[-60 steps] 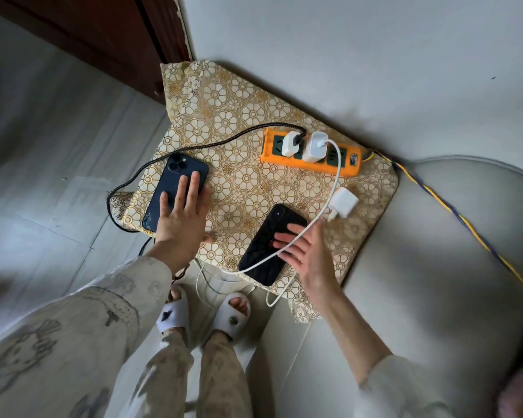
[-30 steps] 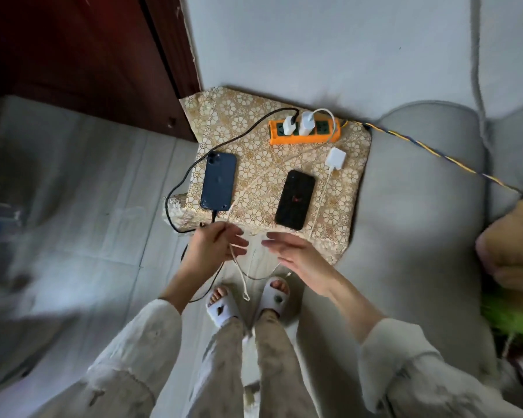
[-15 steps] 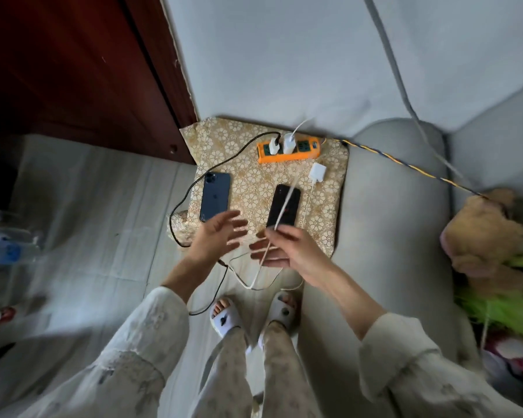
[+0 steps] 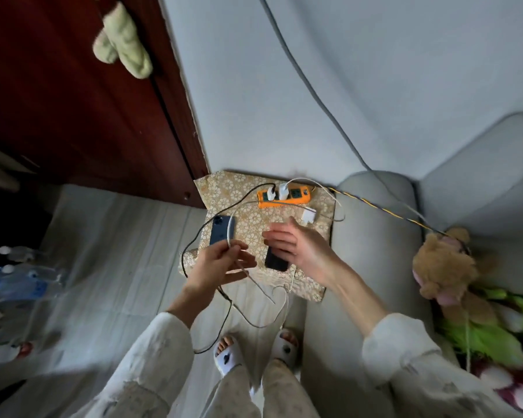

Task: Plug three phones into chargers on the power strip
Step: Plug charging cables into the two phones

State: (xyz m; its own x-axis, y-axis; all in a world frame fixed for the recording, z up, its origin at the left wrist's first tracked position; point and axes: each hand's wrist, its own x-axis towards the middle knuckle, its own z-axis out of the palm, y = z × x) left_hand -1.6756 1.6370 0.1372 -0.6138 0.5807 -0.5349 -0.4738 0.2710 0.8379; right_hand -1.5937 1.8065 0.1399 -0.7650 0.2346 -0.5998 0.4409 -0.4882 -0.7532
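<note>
On the far left, by the pale wooden floor, some clear plastic bottles (image 4: pixel 18 282) lie blurred, and a fluffy green cloth (image 4: pixel 123 40) hangs on the dark red wooden door (image 4: pixel 73 101). Near the middle, a small table with a beige cloth (image 4: pixel 245 212) of flower pattern stands against the grey wall. A blue phone (image 4: pixel 219 233) lies flat on the left part of this cloth, with its camera end toward the wall. A thin black cable (image 4: pixel 194 239) loops from the cloth edge up to the power strip.

The left hand (image 4: pixel 221 267) is above the front edge of the cloth, and its fingers pinch a thin white cable (image 4: pixel 230 233) which bends in an arc over the blue phone and also hangs down toward the floor. Right of it, the right hand (image 4: pixel 299 248) is spread with straight fingers and grasps nothing; it hides the upper part of a black glossy phone (image 4: pixel 274 262) lying on the cloth.

Behind the hands, the orange power strip (image 4: pixel 284 199) lies close to the wall, with two white chargers (image 4: pixel 278 191) plugged in it side by side. A third white charger (image 4: pixel 308 214), square in shape, lies loose on the cloth just in front of the strip. A braided yellow and blue cord (image 4: pixel 375 206) runs from the strip to the right over a grey soft sofa arm (image 4: pixel 375 251). On the far right a brown plush toy (image 4: pixel 444 267) sits on the sofa.
</note>
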